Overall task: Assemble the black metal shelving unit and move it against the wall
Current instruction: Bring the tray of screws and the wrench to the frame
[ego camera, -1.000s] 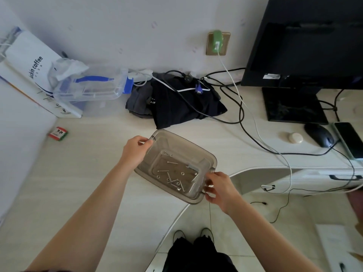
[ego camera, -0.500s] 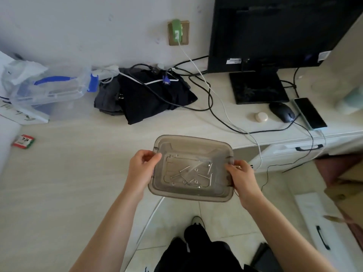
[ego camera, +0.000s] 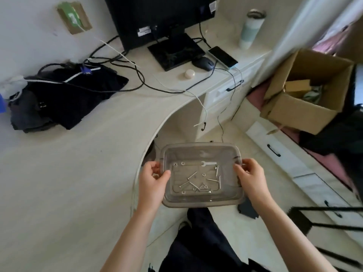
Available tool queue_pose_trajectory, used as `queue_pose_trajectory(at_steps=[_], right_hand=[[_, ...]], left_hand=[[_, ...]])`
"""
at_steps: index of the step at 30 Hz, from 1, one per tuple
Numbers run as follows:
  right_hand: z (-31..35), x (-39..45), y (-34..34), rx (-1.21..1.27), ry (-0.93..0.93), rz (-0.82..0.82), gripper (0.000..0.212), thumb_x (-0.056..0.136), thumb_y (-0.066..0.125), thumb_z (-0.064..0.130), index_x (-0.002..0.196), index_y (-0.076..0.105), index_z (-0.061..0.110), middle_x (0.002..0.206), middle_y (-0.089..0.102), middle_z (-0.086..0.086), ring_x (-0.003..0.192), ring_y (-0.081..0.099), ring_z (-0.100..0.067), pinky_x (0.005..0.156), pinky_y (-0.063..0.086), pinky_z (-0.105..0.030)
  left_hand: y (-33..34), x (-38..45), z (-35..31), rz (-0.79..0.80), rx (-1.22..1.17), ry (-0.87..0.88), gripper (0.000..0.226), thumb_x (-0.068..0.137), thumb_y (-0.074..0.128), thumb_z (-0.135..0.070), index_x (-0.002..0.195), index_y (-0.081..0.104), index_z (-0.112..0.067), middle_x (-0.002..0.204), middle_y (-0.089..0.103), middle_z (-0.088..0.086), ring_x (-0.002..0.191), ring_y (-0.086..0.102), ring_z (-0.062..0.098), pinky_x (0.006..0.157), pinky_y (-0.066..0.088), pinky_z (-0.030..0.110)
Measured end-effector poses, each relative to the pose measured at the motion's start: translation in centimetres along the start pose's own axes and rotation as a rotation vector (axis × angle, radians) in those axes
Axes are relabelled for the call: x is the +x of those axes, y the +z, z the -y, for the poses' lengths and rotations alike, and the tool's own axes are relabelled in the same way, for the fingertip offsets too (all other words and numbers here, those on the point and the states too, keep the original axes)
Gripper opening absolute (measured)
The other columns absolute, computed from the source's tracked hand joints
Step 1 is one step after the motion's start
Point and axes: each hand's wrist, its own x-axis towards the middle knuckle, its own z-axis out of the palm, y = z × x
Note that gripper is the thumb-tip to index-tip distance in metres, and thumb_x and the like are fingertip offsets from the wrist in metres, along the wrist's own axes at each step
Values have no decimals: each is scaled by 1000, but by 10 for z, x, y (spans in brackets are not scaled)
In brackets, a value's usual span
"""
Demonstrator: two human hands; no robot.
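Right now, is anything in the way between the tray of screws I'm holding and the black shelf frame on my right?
Nothing visible blocks it. Both hands, left hand and right hand, grip the tray over open floor, and the black frame stands lower right with bare floor between.

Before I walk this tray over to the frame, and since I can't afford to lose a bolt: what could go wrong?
The plastic tray is off the desk, gripped only at its short ends by the left hand and right hand. The bolts, nuts and small wrench lie loose, so a tilt could slide them out. The black frame stands low to your right; you might trip.
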Motion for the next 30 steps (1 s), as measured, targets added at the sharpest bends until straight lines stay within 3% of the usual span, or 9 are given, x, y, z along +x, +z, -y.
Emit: queue_pose_trajectory(at_steps=[3,6,11,18,25,30], right_hand=[[-24,-24,-32,14,42,-81,10,94,64,24,103,62,20,93,67,0,89,66,-22,84,57,-49],[-50,-44,-65,53,81,-174,8,92,65,17,99,64,15,90,68,-3,89,66,-27,82,56,-49],[-96,-77,-117,147,113,-331,13,90,68,15,86,63,26,83,67,3,76,62,-12,63,50,-23],[-177,-117,-199,276,236,-481,9,91,68,18,99,65,16,94,69,-7,92,66,-27,83,57,-47],[-257,-146,-303,363,281,-623,7,89,68,15,92,63,19,85,66,-1,84,62,-22,78,52,-41],[-308,-163,-372,408,340,-743,8,89,68,13,96,64,12,79,62,0,74,57,-18,74,51,-44]], left_hand=[[19,-21,1,126,46,34,28,88,73,-4,95,56,-25,92,63,-6,72,59,-10,62,44,4],[44,-38,-2,225,77,58,28,88,73,-6,93,56,-28,91,64,-5,73,60,-4,62,47,10],[97,-67,-12,368,134,142,26,87,73,-5,92,58,-26,88,65,-7,71,59,-3,64,47,11],[188,-133,-17,560,204,227,25,86,74,-6,93,60,-25,88,66,-6,71,59,-5,65,49,14],[288,-235,-12,652,246,233,21,87,72,-6,94,60,-23,90,64,-1,80,58,14,77,54,38],[356,-300,-11,730,266,286,23,88,71,-6,92,59,-25,87,63,-4,73,56,3,69,49,29]])
